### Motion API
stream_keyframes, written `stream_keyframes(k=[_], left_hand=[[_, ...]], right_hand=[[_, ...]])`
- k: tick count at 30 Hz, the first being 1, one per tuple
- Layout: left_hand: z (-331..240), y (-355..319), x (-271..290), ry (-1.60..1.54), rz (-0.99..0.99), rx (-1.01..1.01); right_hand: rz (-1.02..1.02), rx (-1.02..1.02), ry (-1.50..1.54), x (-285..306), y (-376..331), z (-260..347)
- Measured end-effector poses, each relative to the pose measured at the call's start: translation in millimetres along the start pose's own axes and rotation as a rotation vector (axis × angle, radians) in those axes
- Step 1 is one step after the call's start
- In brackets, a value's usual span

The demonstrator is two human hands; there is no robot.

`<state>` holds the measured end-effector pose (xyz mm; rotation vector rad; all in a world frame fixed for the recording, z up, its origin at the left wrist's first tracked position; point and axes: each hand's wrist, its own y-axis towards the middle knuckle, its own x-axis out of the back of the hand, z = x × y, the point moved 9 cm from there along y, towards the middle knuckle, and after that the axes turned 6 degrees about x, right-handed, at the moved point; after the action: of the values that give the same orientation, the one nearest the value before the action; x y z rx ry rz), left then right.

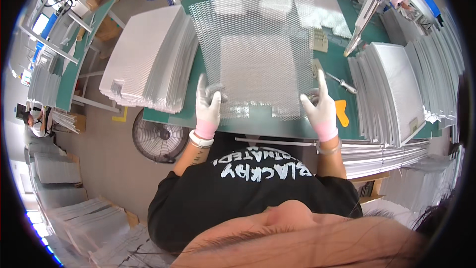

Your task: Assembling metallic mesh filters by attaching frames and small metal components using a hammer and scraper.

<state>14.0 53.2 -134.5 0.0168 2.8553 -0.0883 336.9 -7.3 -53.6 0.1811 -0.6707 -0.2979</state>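
A translucent honeycomb mesh sheet [208, 25] stands spread out between my two hands, over the green table [233, 125]. At its lower left edge, my left hand [208, 106] grips it, forefinger stretched along the side and the other fingers partly behind the mesh. My right hand [320, 109] grips the lower right edge likewise, with the thumb toward the sheet. Both hands wear white gloves with pink cuffs. Through the mesh shows a pale rectangular panel [248, 52] lying on the table.
Stacks of white panels stand at left [148, 49] and right [391, 89]. Right of the mesh lie a yellow scraper [341, 112] and a screwdriver-like tool [348, 87]. A metal-and-yellow tool arm [367, 15] slants over the far right. A round floor fan [161, 136] stands below left.
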Motion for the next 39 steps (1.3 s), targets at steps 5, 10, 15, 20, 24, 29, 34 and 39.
stream_keyframes(k=[5,10,15,20,24,29,34,39], left_hand=[[-25,-4,-36,1.124,-0.067,-0.504],[-10,19,-35,1.265,-0.060,-0.350],[21,35,-30,1.381,-0.030,-0.233],[28,38,-26,1.416,-0.019,-0.265],[29,40,-25,1.420,-0.005,-0.257],[17,51,-26,1.403,0.035,0.142],[24,64,-27,1.633,0.212,-0.275],[19,25,-46,1.765,0.390,-0.117]], right_hand=[[0.035,0.086,-0.112,-27,4,-26],[0.113,-0.022,-0.194,-47,10,-44],[0.020,0.144,-0.357,-68,7,-62],[0.077,0.155,-0.417,-76,2,-63],[0.218,0.080,-0.580,-84,8,-63],[0.452,-0.016,-0.740,-79,24,-60],[0.079,0.045,-0.775,-18,81,-93],[0.286,-0.014,-0.961,-30,106,-146]])
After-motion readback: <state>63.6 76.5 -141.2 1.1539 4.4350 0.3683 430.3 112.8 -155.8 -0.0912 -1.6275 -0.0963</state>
